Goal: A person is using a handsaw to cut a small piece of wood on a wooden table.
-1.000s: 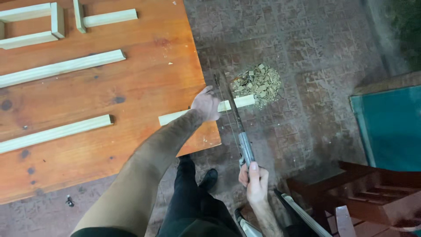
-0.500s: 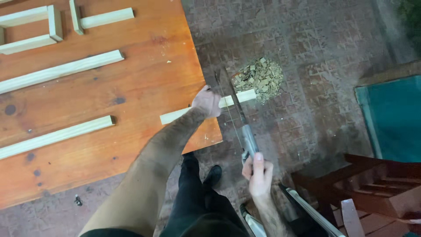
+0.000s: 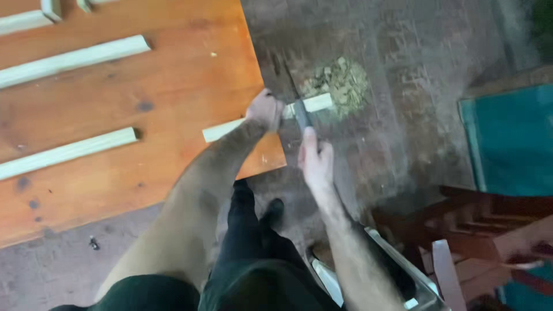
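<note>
Fingers [image 3: 265,109] pin pale square wood strip [image 3: 230,129] w/ saw [image 3: 299,112] across.

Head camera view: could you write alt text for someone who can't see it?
Seen from above, a person's left hand pins a pale wooden strip over the edge of an orange-brown wooden table while the right hand works a handsaw across it. Sawdust lies on the paved ground below; more strips rest on the table.

Both forearms bare to the elbow, no sleeves, watch or gloves visible. Left hand [image 3: 265,109] and right hand [image 3: 315,158] bare, no rings seen. Dark black trousers [image 3: 247,242]; one dark shoe [image 3: 275,210] showing.
</note>
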